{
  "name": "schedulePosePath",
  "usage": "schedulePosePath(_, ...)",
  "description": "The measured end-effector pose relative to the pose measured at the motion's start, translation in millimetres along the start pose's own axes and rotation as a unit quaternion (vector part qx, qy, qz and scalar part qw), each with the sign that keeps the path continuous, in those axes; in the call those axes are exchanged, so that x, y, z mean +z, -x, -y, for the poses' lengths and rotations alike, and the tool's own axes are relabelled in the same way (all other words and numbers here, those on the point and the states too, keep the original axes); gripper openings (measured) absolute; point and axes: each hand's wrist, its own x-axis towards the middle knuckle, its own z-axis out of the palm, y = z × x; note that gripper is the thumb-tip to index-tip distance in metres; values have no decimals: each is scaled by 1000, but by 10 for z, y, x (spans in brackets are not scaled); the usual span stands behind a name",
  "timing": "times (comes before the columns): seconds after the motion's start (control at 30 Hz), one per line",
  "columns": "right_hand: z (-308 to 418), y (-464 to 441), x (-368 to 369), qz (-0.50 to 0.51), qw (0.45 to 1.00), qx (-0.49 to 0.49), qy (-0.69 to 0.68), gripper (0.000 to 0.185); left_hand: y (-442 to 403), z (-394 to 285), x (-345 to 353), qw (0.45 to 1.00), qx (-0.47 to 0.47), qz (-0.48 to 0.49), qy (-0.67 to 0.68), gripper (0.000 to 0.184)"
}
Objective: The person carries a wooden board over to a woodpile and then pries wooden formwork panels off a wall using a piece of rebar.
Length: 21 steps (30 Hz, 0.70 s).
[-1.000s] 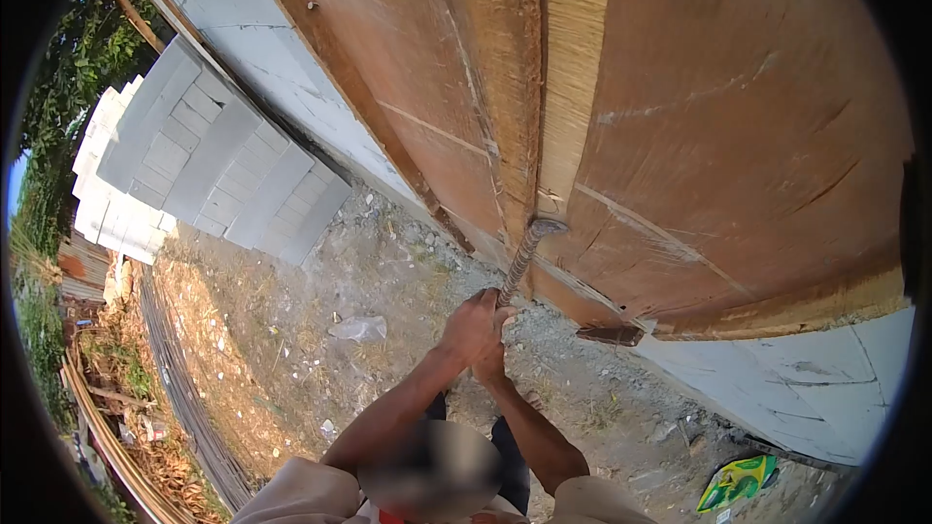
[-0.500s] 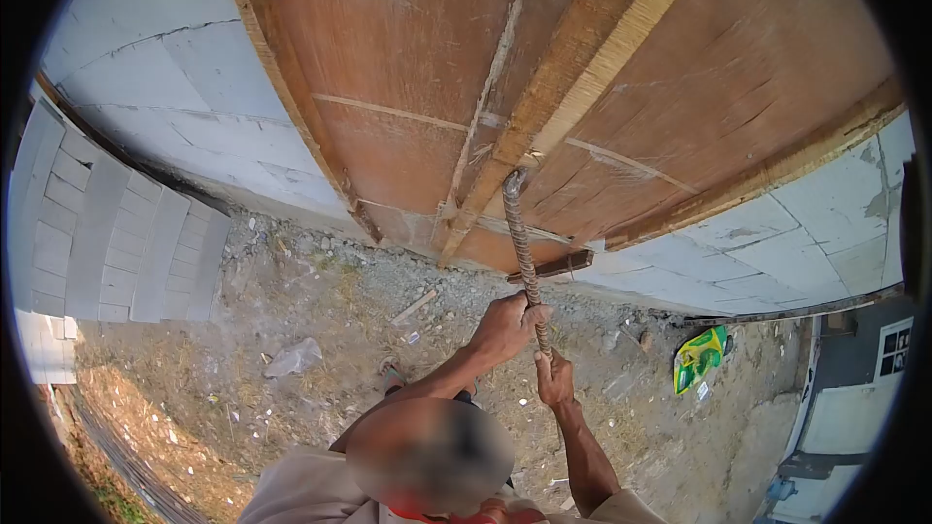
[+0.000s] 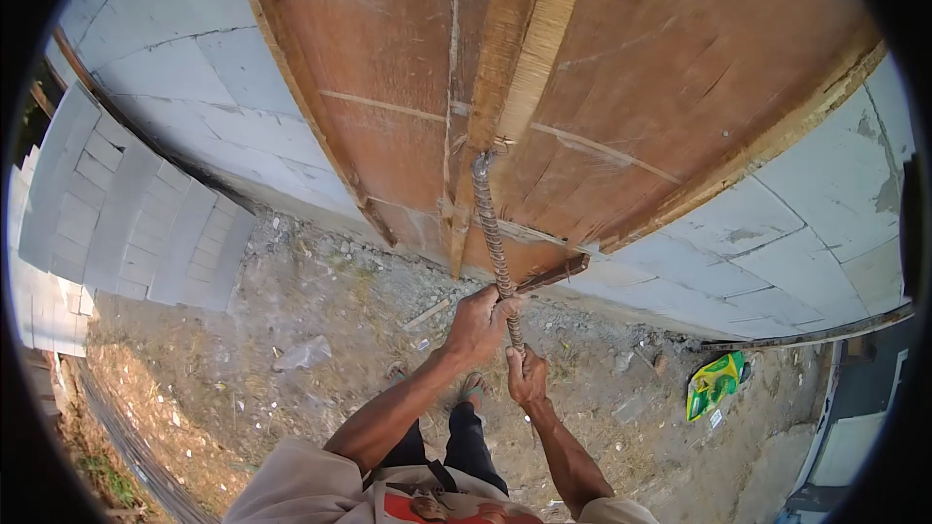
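Both hands are closed around a ribbed metal bar (image 3: 493, 233) with a bent upper end. My left hand (image 3: 478, 325) grips it at mid-length. Lower down, near the bar's bottom end, my right hand (image 3: 527, 376) holds it. The bent tip touches or nearly touches a vertical wooden beam (image 3: 515, 68), at a splintered spot. Behind the beam are brown plywood panels (image 3: 388, 29) in a wooden frame. Whether the tip is hooked into the wood cannot be made out.
Pale block wall (image 3: 243, 87) flanks the panels. Stacked grey blocks (image 3: 126, 213) stand at the left. A short dark wood piece (image 3: 555, 274) juts out near the bar. On the ground lie a green and yellow bag (image 3: 715, 385) and clear plastic (image 3: 304, 353).
The view has swung. My hands, together on the bar a second ago, are now spaced apart along it. Since half a second ago, the bar's bent tip has stayed near the splintered spot.
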Motion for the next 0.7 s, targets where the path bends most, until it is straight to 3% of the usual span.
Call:
schedulePosePath(0.03, -23, -27, 206, 0, 1000, -2, -5, 37, -22, 106, -86, 999, -38, 15, -15, 37)
schedulePosePath(0.17, 25, -41, 883, 7, 995, 22, -95, 31, -60, 224, -434, 993, -23, 33, -112, 35)
schedulePosePath(0.27, 42, -137, 1173, 31, 991, 29, -125, 29, -114, 347, -585, 992, -38, 47, -109, 34)
schedulePosePath(0.33, 83, -287, 1482, -29, 981, -8, -194, 31, -201, 428, -688, 990, -10, 35, -138, 32)
schedulePosePath(0.47, -61, -840, 2270, -63, 968, -46, -237, 34, -492, 544, -938, 964, 28, 12, -265, 24)
schedulePosePath(0.57, 36, -1349, 2672, -51, 977, -42, -203, 36, -680, 730, -1065, 958, 20, -9, -286, 18)
schedulePosePath(0.63, 79, -1674, 2866, 2, 949, 79, -304, 37, -837, 1012, -1208, 953, -5, -10, -304, 17)
schedulePosePath(0.7, 133, -1835, 2998, 12, 925, 113, -363, 31, -1003, 1144, -1414, 944, -38, -17, -326, 16)
